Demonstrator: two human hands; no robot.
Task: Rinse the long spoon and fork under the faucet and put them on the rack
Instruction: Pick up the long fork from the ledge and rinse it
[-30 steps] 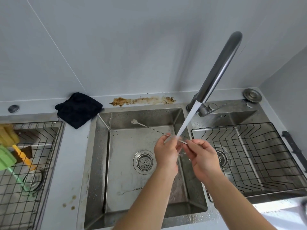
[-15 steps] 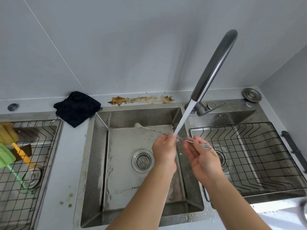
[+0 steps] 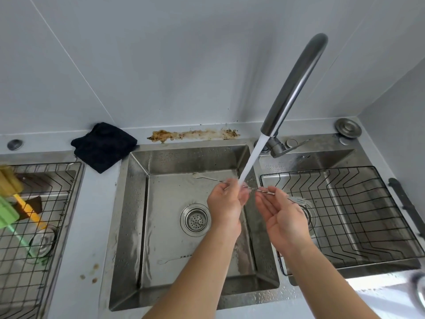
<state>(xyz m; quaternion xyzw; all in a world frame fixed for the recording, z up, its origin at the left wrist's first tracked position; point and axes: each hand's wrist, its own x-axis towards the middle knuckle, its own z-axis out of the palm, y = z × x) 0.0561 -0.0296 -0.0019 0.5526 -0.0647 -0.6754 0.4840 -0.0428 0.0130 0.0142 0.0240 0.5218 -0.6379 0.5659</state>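
Observation:
A long thin metal utensil [image 3: 210, 177] spans both my hands above the middle sink [image 3: 165, 238]. Its spoon bowl points left and fork tines [image 3: 297, 200] stick out on the right. My left hand [image 3: 226, 203] grips the stem where the water stream [image 3: 250, 162] from the faucet [image 3: 296, 86] lands. My right hand [image 3: 282, 217], palm up, pinches the stem near the fork end, by the left edge of the black wire rack [image 3: 368, 226]. A second long thin utensil [image 3: 177, 259] lies on the sink floor by my left forearm.
The drain strainer [image 3: 195, 219] sits in the sink's middle. A black cloth [image 3: 104, 146] lies on the counter at the back left. Another wire rack [image 3: 34, 238] on the left holds green [image 3: 7, 215] and yellow [image 3: 30, 210] brushes. A brown stain [image 3: 193, 134] runs behind the sink.
The utensil has slid to the right through my hands, and its fork end now shows past my right hand over the rack's edge. Water keeps running.

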